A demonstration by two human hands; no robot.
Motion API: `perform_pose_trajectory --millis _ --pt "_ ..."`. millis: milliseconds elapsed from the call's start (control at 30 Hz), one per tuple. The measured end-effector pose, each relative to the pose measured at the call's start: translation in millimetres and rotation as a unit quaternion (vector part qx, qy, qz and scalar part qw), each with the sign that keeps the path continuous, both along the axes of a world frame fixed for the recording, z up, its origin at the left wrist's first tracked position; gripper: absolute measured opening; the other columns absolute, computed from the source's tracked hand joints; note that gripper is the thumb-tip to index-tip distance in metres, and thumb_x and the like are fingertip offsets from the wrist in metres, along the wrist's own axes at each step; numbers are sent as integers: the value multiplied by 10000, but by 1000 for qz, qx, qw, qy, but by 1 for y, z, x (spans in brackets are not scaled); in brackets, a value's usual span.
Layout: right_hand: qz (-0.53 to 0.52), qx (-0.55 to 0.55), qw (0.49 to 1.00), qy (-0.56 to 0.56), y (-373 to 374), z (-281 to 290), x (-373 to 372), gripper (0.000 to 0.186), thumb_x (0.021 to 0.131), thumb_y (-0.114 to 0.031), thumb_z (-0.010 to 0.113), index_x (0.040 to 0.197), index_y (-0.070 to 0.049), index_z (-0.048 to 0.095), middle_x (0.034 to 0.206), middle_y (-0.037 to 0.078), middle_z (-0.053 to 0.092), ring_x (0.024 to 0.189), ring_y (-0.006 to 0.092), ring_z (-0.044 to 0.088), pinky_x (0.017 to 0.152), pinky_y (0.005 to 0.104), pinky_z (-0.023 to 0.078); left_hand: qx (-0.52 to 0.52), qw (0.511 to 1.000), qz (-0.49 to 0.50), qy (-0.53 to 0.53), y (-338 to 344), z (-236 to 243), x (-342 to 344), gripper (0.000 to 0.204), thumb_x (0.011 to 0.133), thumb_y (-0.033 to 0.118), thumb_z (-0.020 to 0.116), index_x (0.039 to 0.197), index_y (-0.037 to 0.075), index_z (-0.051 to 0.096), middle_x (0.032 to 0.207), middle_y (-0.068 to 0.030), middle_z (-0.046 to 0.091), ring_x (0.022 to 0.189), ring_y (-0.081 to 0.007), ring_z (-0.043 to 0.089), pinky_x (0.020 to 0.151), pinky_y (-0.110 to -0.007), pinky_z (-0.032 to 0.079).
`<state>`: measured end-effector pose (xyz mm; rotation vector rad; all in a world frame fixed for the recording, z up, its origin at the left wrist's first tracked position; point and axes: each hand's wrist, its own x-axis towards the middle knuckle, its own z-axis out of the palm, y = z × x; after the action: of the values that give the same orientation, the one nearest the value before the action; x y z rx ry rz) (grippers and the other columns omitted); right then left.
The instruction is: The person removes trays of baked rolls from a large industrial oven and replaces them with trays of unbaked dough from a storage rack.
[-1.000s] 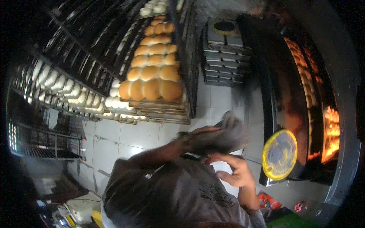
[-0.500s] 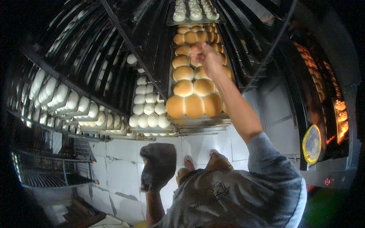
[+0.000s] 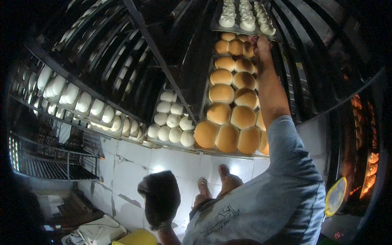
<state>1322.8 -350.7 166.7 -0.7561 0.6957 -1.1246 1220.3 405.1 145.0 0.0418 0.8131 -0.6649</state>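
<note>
My right hand [image 3: 261,44], bare, reaches deep into the dark rack, at the far right end of a batch of golden-brown buns [image 3: 222,94]. It is just below the tray of white, ridged dough pieces [image 3: 247,23]. Its fingers are small, shadowed and partly hidden, so their grip is unclear. My left hand [image 3: 160,198] hangs low over the floor inside a dark, thick oven mitt, away from the rack. The mitt hides those fingers. The buns sit close together in rows on a tray, and my right forearm covers part of the right row.
Pale, round dough balls [image 3: 173,121] fill trays left of the buns, and more line the left rack [image 3: 83,102]. An oven glows orange [image 3: 370,171] at far right, near a yellow-rimmed round object [image 3: 335,197]. A metal shelf [image 3: 45,167] stands at left above the tiled floor [image 3: 126,175].
My right hand has gone farther in, from over the middle of the buns to their far right end. The view has shifted, and the mitt now shows lower and slightly farther left.
</note>
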Motion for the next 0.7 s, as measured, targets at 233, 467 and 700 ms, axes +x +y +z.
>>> perform_pose_trajectory --millis 233,467,700 --pt "-18 -27 999 -31 167 30 -74 148 961 -84 493 1002 48 545 841 158 617 689 266 651 639 372 593 -63 983 -130 -112 -64 45 12 558 995 431 523 1406 56 474 1409 -103 532 1269 -242 508 1113 -393 357" --pt "126 65 988 -66 380 27 -244 240 925 -88 530 1083 78 457 1009 199 547 876 325 642 807 415 625 -46 855 -302 -419 -95 23 16 559 984 403 555 1392 31 466 1377 -114 549 1234 -236 535 1062 -393 406" --pt "175 52 981 -69 602 35 -403 445 852 -113 629 1237 83 523 1137 222 636 981 371 657 751 525 598 -88 862 -345 -362 -21 42 -49 563 972 375 586 1378 5 458 1344 -126 566 1198 -230 561 1010 -394 455"
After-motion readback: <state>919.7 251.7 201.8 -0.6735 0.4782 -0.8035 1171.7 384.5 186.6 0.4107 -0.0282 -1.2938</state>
